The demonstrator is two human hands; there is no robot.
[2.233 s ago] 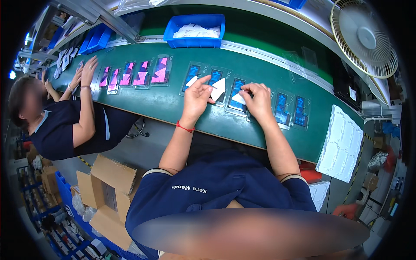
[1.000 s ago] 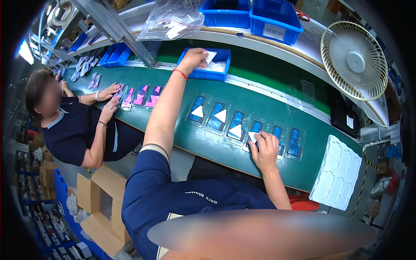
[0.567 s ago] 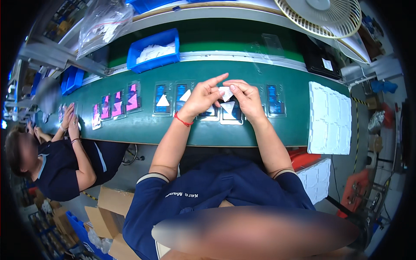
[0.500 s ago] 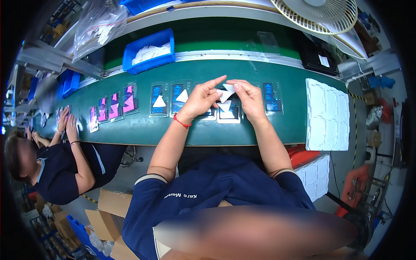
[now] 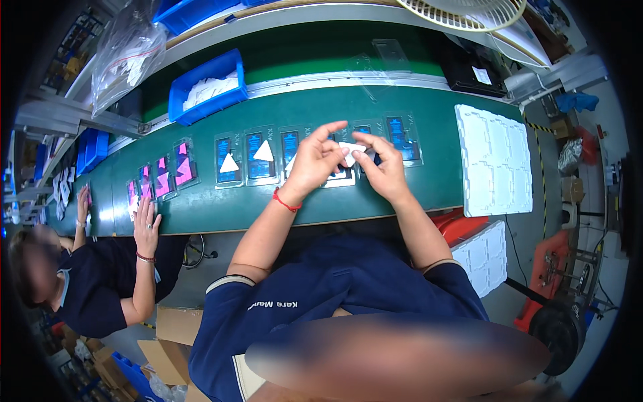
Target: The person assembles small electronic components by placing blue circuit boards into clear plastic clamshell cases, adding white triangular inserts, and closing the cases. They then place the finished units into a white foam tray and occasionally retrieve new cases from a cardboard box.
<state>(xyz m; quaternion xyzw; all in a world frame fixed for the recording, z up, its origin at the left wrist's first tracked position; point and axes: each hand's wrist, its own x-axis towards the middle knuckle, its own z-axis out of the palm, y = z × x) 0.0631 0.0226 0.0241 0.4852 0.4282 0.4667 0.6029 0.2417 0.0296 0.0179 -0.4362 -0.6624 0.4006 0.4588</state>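
Thumbs and fingertips of my left hand (image 5: pixel 311 164) and my right hand (image 5: pixel 384 169) meet on a small white triangular piece (image 5: pixel 347 153), pinched between them above the bench. Below and around them lies a row of clear plastic trays holding dark blue flat pieces. The leftmost tray (image 5: pixel 228 175) and the tray beside it each carry a white triangle; these are the left triangle (image 5: pixel 229 163) and the right triangle (image 5: pixel 263 151). At the row's right end, a blue piece (image 5: pixel 402 139) bears no triangle. My hands partly cover the middle trays.
A blue bin (image 5: pixel 175 100) of white pieces stands at the back. White moulded trays (image 5: pixel 494 161) lie at the right. Leftward, a co-worker's hand (image 5: pixel 146 224) is near trays with pink pieces (image 5: pixel 183 171). A fan (image 5: pixel 469 12) overhangs the back right.
My hands have come together on one white triangle; before, separate triangles showed at each hand. The whole view has shifted. The co-worker's hands have moved apart, one toward the pink pieces.
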